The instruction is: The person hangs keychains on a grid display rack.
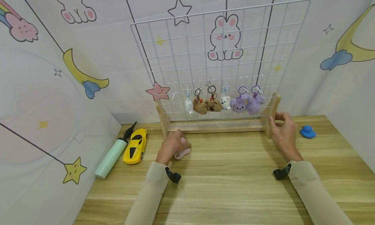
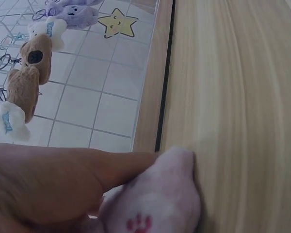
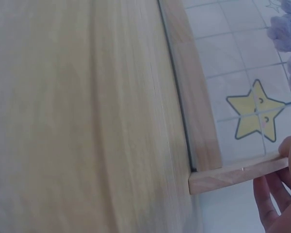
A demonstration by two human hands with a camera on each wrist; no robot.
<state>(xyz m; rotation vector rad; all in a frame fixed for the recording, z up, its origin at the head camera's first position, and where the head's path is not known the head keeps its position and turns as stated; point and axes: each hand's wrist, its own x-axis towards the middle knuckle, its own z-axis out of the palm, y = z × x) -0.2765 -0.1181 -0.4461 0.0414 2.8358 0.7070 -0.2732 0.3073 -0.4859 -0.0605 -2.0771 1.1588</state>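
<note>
On the table just in front of the rack's left end, my left hand (image 1: 171,144) grips a small pink plush toy (image 1: 183,153). A red paw print marks the plush (image 2: 167,194) in the left wrist view; part of it is hidden by the hand. My right hand (image 1: 283,133) pinches the wooden right side piece (image 1: 274,106) of a white wire grid rack (image 1: 234,67), thumb on one face and fingers behind. Plush keychains hang in a row on the grid's hooks: white (image 1: 188,106), brown (image 1: 200,107) and purple (image 1: 254,104) ones among them.
A bare white hook (image 1: 174,95) sits at the row's left end. Left of the rack lie a yellow toy car (image 1: 136,146) and a mint-green hand pump (image 1: 112,158). To the right is a small blue hat (image 1: 308,132). Patterned cloth walls surround the wooden table (image 1: 222,176).
</note>
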